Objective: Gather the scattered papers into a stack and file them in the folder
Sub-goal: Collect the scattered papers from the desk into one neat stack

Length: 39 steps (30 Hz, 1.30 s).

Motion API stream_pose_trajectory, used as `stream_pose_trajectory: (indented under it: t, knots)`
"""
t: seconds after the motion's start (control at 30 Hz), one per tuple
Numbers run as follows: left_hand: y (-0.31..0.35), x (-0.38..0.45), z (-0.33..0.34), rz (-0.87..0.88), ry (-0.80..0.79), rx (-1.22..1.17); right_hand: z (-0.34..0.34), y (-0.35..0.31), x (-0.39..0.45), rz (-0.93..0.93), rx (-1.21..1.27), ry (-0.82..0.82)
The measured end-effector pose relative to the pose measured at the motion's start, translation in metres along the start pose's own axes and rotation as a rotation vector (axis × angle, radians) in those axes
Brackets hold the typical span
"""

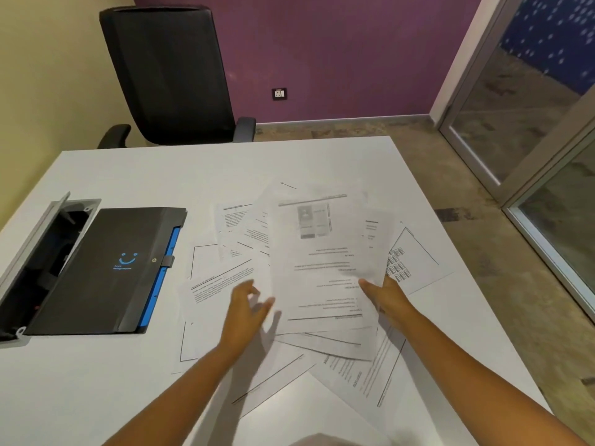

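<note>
1. Plainly, the gathering has only begun: most of the papers point(244, 252) lie fanned and overlapping at odd angles across the middle and near side of the white table point(128, 175).
2. The right hand point(383, 296) pinches the near right edge of a large printed sheet point(318, 259), thumb on top, and lifts it clear of the pile, probably to serve as the top of the stack.
3. That sheet looks blurred and slightly curled, so it appears to be held loosely in the air rather than pressed flat.
4. The left hand point(246, 304) hovers empty just beside the sheet's left edge, fingers spread wide over the papers, likely ready to steady the sheet or sweep loose pages inward.
5. The black folder point(106, 268) lies closed on the left part of the table, well apart from both hands, its blue edge and clasp turned toward the papers.
6. It sits partly over an open cable hatch point(48, 246) in the tabletop, kept out of the way until the stack is ready.
7. A black chair point(170, 78) stands behind the far edge of the table, unused.
</note>
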<state>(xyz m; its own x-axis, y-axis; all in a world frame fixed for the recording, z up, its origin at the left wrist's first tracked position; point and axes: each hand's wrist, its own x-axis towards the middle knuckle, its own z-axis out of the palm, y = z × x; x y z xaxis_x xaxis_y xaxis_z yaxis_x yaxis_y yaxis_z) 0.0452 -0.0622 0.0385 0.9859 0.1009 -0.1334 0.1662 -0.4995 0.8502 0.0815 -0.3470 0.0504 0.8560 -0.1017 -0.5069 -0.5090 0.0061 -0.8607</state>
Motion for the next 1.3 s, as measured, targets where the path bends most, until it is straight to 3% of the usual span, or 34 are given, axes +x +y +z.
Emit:
stream_pose_trajectory:
  t: [0.07,0.2,0.27,0.73,0.83,1.0,1.2,1.3]
  knots:
    - [0.016,0.021,-0.010,-0.120,0.018,-0.164,0.000,-0.014,0.001,-0.065,-0.043,-0.034]
    - [0.048,0.047,-0.031,-0.123,-0.244,-0.360,0.009,-0.043,-0.007,-0.176,-0.033,-0.116]
    - [0.061,0.054,-0.037,-0.095,-0.302,-0.416,0.015,-0.054,-0.010,-0.216,-0.029,-0.133]
    - [0.076,0.047,-0.036,-0.006,-0.218,-0.426,0.030,-0.060,-0.012,-0.274,-0.091,-0.101]
    - [0.066,0.044,-0.028,-0.057,-0.175,-0.381,0.032,-0.057,-0.007,-0.278,-0.091,-0.057]
    - [0.029,0.025,-0.011,-0.191,-0.250,-0.224,0.032,-0.030,0.000,-0.212,-0.270,-0.014]
    - [0.008,0.009,-0.005,-0.294,-0.232,-0.227,0.040,-0.032,-0.001,-0.200,-0.189,0.006]
    - [-0.007,-0.002,-0.009,-0.361,-0.154,-0.229,0.050,-0.032,-0.003,-0.089,-0.151,-0.047]
